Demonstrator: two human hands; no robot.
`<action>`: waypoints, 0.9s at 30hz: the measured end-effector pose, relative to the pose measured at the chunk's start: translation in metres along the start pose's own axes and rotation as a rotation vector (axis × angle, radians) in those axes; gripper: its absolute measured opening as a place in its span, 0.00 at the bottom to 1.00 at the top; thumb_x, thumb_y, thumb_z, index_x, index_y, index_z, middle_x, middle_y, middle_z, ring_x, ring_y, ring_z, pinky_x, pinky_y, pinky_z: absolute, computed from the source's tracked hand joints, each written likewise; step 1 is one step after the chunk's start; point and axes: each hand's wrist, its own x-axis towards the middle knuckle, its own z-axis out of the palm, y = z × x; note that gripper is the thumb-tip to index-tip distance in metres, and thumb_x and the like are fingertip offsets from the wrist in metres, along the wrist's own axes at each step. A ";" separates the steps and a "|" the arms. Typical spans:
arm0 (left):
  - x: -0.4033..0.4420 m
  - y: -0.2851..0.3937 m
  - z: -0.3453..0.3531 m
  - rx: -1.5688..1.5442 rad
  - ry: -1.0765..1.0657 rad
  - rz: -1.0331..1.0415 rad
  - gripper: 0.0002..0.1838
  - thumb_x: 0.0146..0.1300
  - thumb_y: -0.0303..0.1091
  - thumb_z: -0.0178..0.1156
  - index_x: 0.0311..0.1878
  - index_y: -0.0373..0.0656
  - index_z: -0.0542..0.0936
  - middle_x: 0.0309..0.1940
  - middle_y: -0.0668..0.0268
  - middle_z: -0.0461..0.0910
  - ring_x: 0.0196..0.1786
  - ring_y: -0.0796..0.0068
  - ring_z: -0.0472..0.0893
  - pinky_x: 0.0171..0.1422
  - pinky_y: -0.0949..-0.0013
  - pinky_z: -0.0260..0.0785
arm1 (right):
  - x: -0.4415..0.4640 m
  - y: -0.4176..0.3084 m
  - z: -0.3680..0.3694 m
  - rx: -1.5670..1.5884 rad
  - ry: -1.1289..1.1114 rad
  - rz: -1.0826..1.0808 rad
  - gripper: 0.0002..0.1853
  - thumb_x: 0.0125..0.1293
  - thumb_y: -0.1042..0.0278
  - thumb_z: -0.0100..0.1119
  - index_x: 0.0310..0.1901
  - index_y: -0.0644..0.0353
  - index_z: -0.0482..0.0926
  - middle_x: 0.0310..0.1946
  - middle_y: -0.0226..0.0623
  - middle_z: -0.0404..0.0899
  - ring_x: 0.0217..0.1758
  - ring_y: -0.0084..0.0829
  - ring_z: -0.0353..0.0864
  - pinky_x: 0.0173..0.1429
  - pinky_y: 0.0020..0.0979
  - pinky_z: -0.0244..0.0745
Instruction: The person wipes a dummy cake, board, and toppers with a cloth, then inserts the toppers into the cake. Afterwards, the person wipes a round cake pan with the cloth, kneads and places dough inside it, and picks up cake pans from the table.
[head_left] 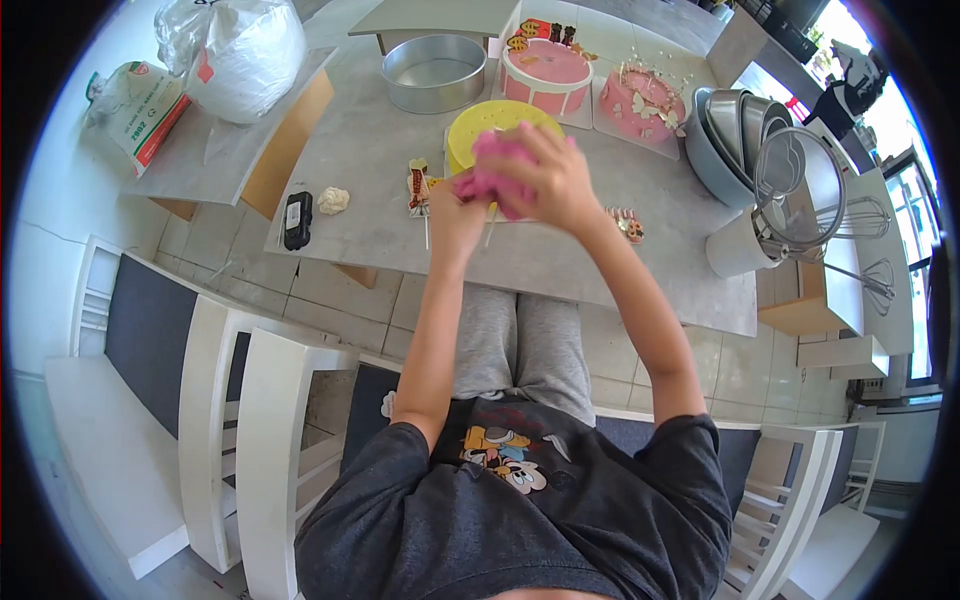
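In front of me my two hands meet on a soft, crumpled pink piece; whether it is cloth or dough I cannot make out. My left hand is closed on its lower left side. Over the top and right side lies my right hand, fingers curved round it and slightly blurred. Just behind stands a round yellow cake, partly covered by my hands. Decorated cake toppers on sticks lie to the left of my left hand. Another small topper rests right of my right wrist.
At the back are a round metal cake pan, a pink cake and a second with butterflies. Nested metal bowls and a white whisk container stand right. A black case and white lump lie left.
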 end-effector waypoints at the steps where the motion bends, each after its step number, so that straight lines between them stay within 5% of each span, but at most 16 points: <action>1: -0.003 -0.002 -0.001 -0.002 -0.002 -0.006 0.12 0.55 0.20 0.57 0.43 0.27 0.75 0.35 0.60 0.80 0.35 0.77 0.80 0.40 0.77 0.73 | -0.001 0.015 0.007 0.000 -0.005 0.003 0.19 0.38 0.67 0.64 0.37 0.39 0.80 0.37 0.31 0.74 0.39 0.36 0.75 0.35 0.36 0.72; 3: -0.005 -0.004 -0.003 -0.322 -0.032 -0.043 0.11 0.55 0.20 0.57 0.43 0.29 0.76 0.35 0.61 0.80 0.36 0.76 0.80 0.43 0.76 0.73 | -0.002 0.058 0.013 0.011 -0.005 0.337 0.17 0.42 0.67 0.63 0.39 0.44 0.79 0.40 0.30 0.75 0.43 0.36 0.75 0.38 0.38 0.72; 4: -0.007 0.002 -0.006 -0.316 -0.027 -0.040 0.11 0.55 0.20 0.57 0.43 0.29 0.76 0.35 0.61 0.80 0.36 0.76 0.80 0.43 0.76 0.73 | -0.012 0.066 0.012 0.018 0.000 0.334 0.17 0.42 0.67 0.63 0.39 0.44 0.79 0.40 0.30 0.75 0.43 0.36 0.75 0.38 0.38 0.72; 6: -0.005 0.017 -0.011 -0.547 -0.047 -0.045 0.11 0.54 0.22 0.58 0.43 0.32 0.76 0.35 0.62 0.80 0.39 0.75 0.80 0.44 0.76 0.72 | -0.024 0.075 0.012 0.939 0.193 0.930 0.17 0.52 0.66 0.60 0.46 0.52 0.76 0.43 0.33 0.75 0.47 0.35 0.75 0.43 0.41 0.73; 7: -0.002 0.021 -0.012 -0.549 -0.035 -0.035 0.11 0.54 0.22 0.58 0.43 0.32 0.76 0.35 0.62 0.80 0.39 0.75 0.80 0.44 0.76 0.72 | -0.022 0.063 0.005 0.946 0.185 0.918 0.17 0.52 0.66 0.60 0.46 0.52 0.76 0.43 0.33 0.75 0.47 0.35 0.75 0.43 0.41 0.73; 9: 0.006 0.025 -0.009 -0.747 -0.029 -0.068 0.11 0.55 0.25 0.59 0.42 0.35 0.77 0.36 0.63 0.79 0.39 0.76 0.79 0.44 0.76 0.72 | -0.027 0.020 -0.021 1.991 0.145 1.293 0.24 0.56 0.67 0.59 0.53 0.67 0.67 0.48 0.43 0.72 0.50 0.32 0.73 0.54 0.34 0.70; 12: 0.015 0.018 -0.004 -0.807 -0.088 -0.239 0.10 0.56 0.27 0.60 0.42 0.36 0.77 0.37 0.64 0.79 0.39 0.79 0.78 0.42 0.76 0.72 | -0.030 -0.014 -0.002 1.977 -0.018 1.357 0.27 0.56 0.66 0.60 0.55 0.67 0.64 0.50 0.44 0.70 0.51 0.28 0.72 0.56 0.31 0.68; 14: 0.016 0.018 -0.001 -0.774 -0.105 -0.227 0.10 0.56 0.28 0.60 0.41 0.36 0.77 0.37 0.65 0.78 0.38 0.79 0.78 0.41 0.76 0.72 | -0.020 -0.027 0.006 1.406 -0.146 1.007 0.23 0.55 0.64 0.62 0.50 0.65 0.71 0.40 0.36 0.76 0.44 0.22 0.74 0.44 0.26 0.72; 17: 0.014 0.018 0.000 -0.748 -0.102 -0.223 0.09 0.56 0.28 0.60 0.40 0.36 0.78 0.36 0.67 0.78 0.37 0.80 0.78 0.40 0.77 0.71 | -0.016 -0.017 0.011 1.317 -0.255 0.986 0.18 0.54 0.67 0.62 0.44 0.67 0.74 0.35 0.35 0.78 0.37 0.21 0.76 0.39 0.23 0.72; 26: 0.001 0.034 -0.001 -0.687 -0.085 -0.179 0.10 0.56 0.29 0.61 0.39 0.34 0.79 0.35 0.64 0.80 0.35 0.80 0.78 0.38 0.76 0.71 | -0.018 -0.040 0.006 1.590 -0.020 1.061 0.12 0.53 0.73 0.60 0.39 0.69 0.76 0.31 0.35 0.79 0.33 0.21 0.78 0.38 0.22 0.72; 27: 0.000 0.035 -0.001 -0.713 -0.066 -0.159 0.13 0.58 0.31 0.59 0.44 0.33 0.76 0.43 0.60 0.76 0.44 0.76 0.76 0.47 0.73 0.69 | -0.022 -0.042 0.005 1.590 -0.018 1.065 0.12 0.53 0.73 0.60 0.39 0.69 0.76 0.31 0.35 0.79 0.33 0.21 0.78 0.38 0.22 0.72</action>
